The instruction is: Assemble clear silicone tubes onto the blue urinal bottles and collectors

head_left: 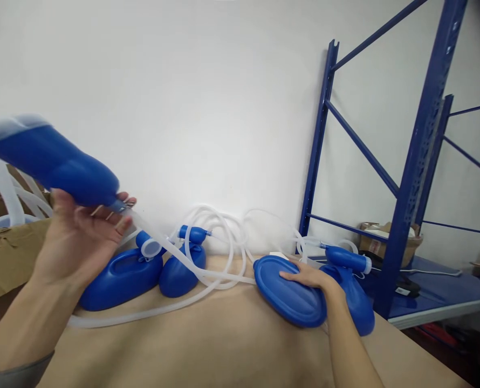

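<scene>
Plastic, glossy blue, forms the blurred bottle [54,161] raised at upper left, its tapered neck gripped by the left hand [82,237], a clear soft tube [175,253] trailing from it. The right hand [308,277] lies open and flat on an oval flask [288,296] at lower centre-right of the tan table [224,345]. Two rounded jugs [118,277] sit mid-left among coiled tubing [226,231]; their contents cannot be seen.

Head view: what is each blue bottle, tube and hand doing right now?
Raised bottle: lifted, tilted, blurred, held by left hand.
Tube: runs from its narrow end, trailing on table.
Flat bottle: lying down, right hand resting open on it.
Wall bottle: lying down, mouth uncapped.
</scene>
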The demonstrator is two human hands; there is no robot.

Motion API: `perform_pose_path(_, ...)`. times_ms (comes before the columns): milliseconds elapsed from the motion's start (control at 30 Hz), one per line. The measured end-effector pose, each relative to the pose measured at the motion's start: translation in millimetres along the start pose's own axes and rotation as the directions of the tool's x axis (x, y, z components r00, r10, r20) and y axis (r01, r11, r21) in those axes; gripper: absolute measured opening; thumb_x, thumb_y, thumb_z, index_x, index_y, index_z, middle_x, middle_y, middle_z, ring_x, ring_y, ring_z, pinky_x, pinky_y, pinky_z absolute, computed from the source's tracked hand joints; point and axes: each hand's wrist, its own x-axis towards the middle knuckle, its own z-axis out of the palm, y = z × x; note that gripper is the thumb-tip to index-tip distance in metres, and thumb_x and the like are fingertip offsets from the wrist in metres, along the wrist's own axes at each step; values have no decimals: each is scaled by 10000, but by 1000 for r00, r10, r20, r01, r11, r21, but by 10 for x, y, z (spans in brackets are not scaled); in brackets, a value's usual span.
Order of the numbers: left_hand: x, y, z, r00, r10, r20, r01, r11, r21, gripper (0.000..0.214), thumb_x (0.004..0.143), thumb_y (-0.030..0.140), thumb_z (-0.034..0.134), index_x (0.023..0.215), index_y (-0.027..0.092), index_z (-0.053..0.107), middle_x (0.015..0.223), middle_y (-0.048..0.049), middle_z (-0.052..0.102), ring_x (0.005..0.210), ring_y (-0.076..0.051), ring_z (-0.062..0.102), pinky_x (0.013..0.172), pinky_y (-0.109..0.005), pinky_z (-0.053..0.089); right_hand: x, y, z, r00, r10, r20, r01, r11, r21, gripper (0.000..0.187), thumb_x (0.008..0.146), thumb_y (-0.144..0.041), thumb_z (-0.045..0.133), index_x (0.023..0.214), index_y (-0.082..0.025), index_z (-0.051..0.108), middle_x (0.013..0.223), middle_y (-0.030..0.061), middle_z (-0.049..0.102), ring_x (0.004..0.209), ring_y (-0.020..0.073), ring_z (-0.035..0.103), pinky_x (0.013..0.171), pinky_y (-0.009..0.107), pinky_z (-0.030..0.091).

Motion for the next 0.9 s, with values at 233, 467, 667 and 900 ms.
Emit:
perform_pose_path(233, 113, 213, -124, 980, 154, -123, -161, 985, -54, 528, 876, 683, 576, 936, 165, 662, 872, 6, 640, 843, -128, 615, 608, -176, 578, -105, -132, -74, 984, -108, 143, 108, 994, 13, 1082, 705, -641, 758, 1595, -214, 316, 1559, 134, 468, 1362, 306, 525, 1116, 358, 428)
perform_pose_path(467, 110, 196, -121, 984, 133, -119, -140, 989, -51, 589, 705, 720, 745, 943, 184, 686, 920, 14, 633, 779, -132, 615, 419, -158, 462, -338, -593, 110, 995, -99, 32, 103, 982, -161, 1108, 660, -462, 823, 1601, -218, 292, 1546, 228, 419, 1402, 433, 427, 1099, 523, 372)
perform_pose_path(667, 63, 164, -27, 996, 24, -91, -32, 996, -87, 769, 378, 693, 924, 898, 168, 708, 865, 10, 624, 772, -147, 638, 391, -160, 448, -867, -679, 655, 917, -95, -387, -61, 926, -372, 710, 921, -442, 585, 1554, -184, 393, 1353, 231, 557, 1265, 421, 537, 1004, 521, 439)
perform_pose_path(900, -69, 179, 20, 996, -85, 5, 85, 996, 4, 678, 562, 723, 836, 984, 208, 709, 794, -15, 653, 797, -160, 670, 391, -146, 419, -1326, -493, 1358, 592, -476, -651, -17, 800, -600, 756, 909, -256, 497, 1618, -226, 235, 1383, 232, 547, 1219, 446, 556, 1013, 664, 393)
